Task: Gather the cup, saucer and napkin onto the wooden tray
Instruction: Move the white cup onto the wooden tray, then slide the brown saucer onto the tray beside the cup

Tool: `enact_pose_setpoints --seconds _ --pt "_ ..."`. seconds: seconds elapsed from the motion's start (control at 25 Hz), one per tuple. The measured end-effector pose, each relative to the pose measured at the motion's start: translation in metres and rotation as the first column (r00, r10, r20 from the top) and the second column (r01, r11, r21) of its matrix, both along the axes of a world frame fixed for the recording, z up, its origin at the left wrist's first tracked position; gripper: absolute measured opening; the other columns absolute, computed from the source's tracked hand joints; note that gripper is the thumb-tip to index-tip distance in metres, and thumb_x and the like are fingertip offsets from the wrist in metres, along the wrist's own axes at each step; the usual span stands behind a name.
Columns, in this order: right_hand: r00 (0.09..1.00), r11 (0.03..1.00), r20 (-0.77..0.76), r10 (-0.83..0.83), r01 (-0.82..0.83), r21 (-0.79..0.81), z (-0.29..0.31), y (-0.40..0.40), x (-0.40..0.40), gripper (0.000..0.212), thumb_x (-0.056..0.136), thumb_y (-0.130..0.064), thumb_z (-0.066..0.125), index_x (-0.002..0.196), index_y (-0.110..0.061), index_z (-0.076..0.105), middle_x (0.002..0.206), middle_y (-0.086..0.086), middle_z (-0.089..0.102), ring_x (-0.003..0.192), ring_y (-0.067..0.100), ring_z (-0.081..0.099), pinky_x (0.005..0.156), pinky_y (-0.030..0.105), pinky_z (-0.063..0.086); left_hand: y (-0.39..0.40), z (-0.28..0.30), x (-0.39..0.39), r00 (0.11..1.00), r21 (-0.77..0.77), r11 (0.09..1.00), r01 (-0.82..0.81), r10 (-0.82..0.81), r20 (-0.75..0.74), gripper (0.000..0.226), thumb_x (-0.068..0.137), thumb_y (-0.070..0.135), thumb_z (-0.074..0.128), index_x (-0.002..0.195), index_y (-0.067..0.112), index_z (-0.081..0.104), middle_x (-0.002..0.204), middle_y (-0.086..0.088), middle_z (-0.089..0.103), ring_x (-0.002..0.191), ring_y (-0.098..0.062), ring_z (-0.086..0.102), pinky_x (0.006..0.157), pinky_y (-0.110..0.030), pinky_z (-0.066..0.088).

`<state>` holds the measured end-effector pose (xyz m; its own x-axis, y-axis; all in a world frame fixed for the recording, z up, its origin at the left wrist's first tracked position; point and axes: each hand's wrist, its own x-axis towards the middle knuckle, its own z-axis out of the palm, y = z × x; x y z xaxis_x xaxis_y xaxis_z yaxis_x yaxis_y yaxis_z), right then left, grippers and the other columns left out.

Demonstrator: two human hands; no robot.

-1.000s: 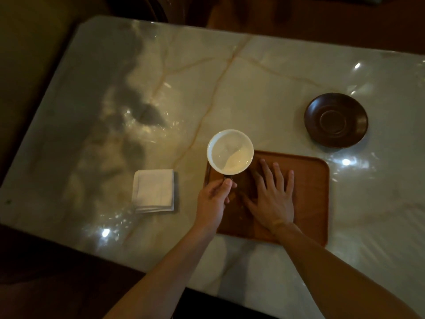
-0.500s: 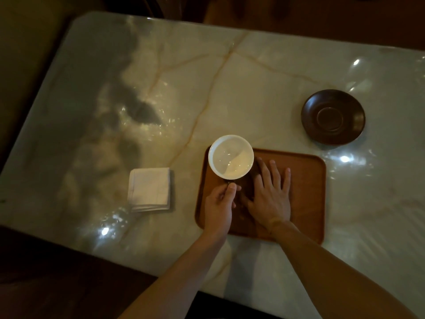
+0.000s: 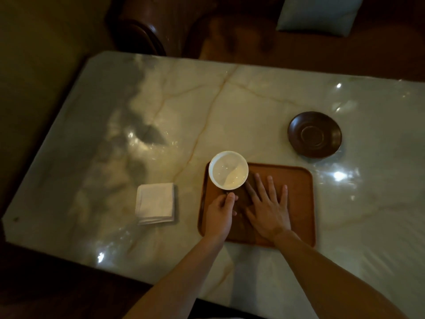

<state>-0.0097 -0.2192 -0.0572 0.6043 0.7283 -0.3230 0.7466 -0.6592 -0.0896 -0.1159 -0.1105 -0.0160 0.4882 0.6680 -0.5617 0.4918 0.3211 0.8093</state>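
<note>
The white cup (image 3: pixel 228 170) is being set on the wooden tray (image 3: pixel 296 180), its handle pinched by the left hand (image 3: pixel 219 214); the right hand (image 3: pixel 269 208) is pressed flat, fingers spread. Release is called for next.

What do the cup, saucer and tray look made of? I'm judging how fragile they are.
Cup: glossy white, likely glazed ceramic. Saucer: dark brown with a soft sheen, glazed ceramic or polished wood; unclear. Tray: matte reddish-brown, apparently wood, though no grain shows in this light.

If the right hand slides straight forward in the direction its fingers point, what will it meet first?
Probably the far rim of the wooden tray. The right hand lies flat on the tray, fingers pointing away; the cup sits left of that line, the saucer right.
</note>
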Motion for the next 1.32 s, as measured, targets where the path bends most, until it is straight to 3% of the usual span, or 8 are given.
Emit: enact_pose_setpoints --seconds 0.32,0.44,0.56,0.68,0.84,0.96,1.08,1.32 --pt "0.96 0.986 -0.249 -0.127 0.094 -0.139 0.056 -0.009 0.0 0.054 0.096 -0.057 0.029 0.148 -0.042 0.022 0.164 -0.005 -0.003 0.149 0.027 -0.002 0.114 0.059 0.017 0.003 0.016 -0.004 0.998 -0.002 0.998 0.056 -0.056 -0.04 0.012 0.091 0.041 0.06 0.097 0.03 0.058 0.097 0.005 0.066 0.084 -0.02 0.069 0.067 -0.036 0.055" --pt "0.941 0.974 -0.315 -0.125 0.056 -0.218 0.084 -0.013 0.002 0.052 0.096 -0.056 0.031 0.146 -0.041 0.029 0.16 -0.003 0.017 0.144 0.03 0.021 0.111 0.053 0.028 0.01 0.025 -0.009 0.974 -0.024 0.988 0.15 -0.151 -0.171 0.023 0.09 0.041 0.059 0.108 0.026 0.054 0.1 0.0 0.065 0.084 -0.022 0.068 0.06 -0.031 0.052" --pt "0.942 0.952 -0.32 -0.101 -0.002 -0.307 0.107 -0.02 0.008 0.046 0.096 -0.045 0.042 0.14 -0.035 0.043 0.146 0.001 0.046 0.13 0.027 0.046 0.105 0.044 0.041 0.019 0.036 -0.014 0.894 -0.065 0.944 0.324 -0.328 -0.305 0.019 0.091 0.041 0.057 0.093 0.022 0.058 0.082 -0.003 0.062 0.065 -0.017 0.059 0.048 -0.02 0.042" --pt "0.928 0.946 -0.345 -0.138 0.02 -0.324 0.129 -0.024 0.012 0.045 0.097 -0.043 0.043 0.14 -0.031 0.048 0.142 0.005 0.052 0.127 0.026 0.051 0.105 0.04 0.043 0.034 0.048 -0.014 0.7 -0.057 0.772 0.633 -0.603 -0.382 0.025 0.093 0.039 0.059 0.084 0.015 0.064 0.084 -0.008 0.063 0.067 -0.015 0.054 0.058 -0.019 0.041" --pt "0.931 0.94 -0.326 -0.165 0.048 -0.338 0.151 -0.035 0.013 0.047 0.097 -0.043 0.047 0.14 -0.023 0.049 0.143 0.008 0.05 0.129 0.027 0.049 0.106 0.036 0.041 0.052 0.073 -0.002 0.293 -0.016 0.344 0.939 -0.823 -0.487 0.032 0.093 0.041 0.057 0.104 0.015 0.071 0.11 -0.008 0.068 0.102 -0.022 0.062 0.078 -0.025 0.041" --pt "0.929 0.929 -0.311 -0.202 0.081 -0.361 0.162 -0.045 0.01 0.046 0.098 -0.043 0.044 0.14 -0.025 0.049 0.144 0.008 0.05 0.13 0.026 0.048 0.107 0.035 0.04 0.057 0.092 0.017 0.092 -0.081 0.159 0.984 -0.841 -0.532 0.039 0.092 0.047 0.053 0.104 0.014 0.07 0.104 -0.007 0.067 0.08 -0.016 0.061 0.071 -0.027 0.047" --pt "0.921 0.929 -0.32 -0.222 0.1 -0.357 0.169 -0.055 0.011 0.048 0.098 -0.046 0.043 0.141 -0.026 0.046 0.145 0.008 0.049 0.13 0.027 0.048 0.107 0.036 0.04 0.058 0.102 0.041 0.011 -0.05 0.046 0.998 -0.836 -0.549 0.038 0.091 0.05 0.052 0.1 0.016 0.068 0.108 -0.004 0.069 0.083 -0.013 0.058 0.077 -0.027 0.046" --pt "0.935 0.944 -0.264 -0.235 0.156 -0.29 0.18 -0.086 0.051 0.047 0.093 -0.053 0.041 0.134 -0.033 0.053 0.139 0.006 0.055 0.125 0.027 0.052 0.104 0.039 0.042 0.048 0.113 0.092 0.049 0.193 -0.088 0.977 -0.791 -0.61 0.04 0.088 0.053 0.056 0.113 0.022 0.064 0.118 -0.001 0.066 0.104 -0.018 0.06 0.087 -0.031 0.047"
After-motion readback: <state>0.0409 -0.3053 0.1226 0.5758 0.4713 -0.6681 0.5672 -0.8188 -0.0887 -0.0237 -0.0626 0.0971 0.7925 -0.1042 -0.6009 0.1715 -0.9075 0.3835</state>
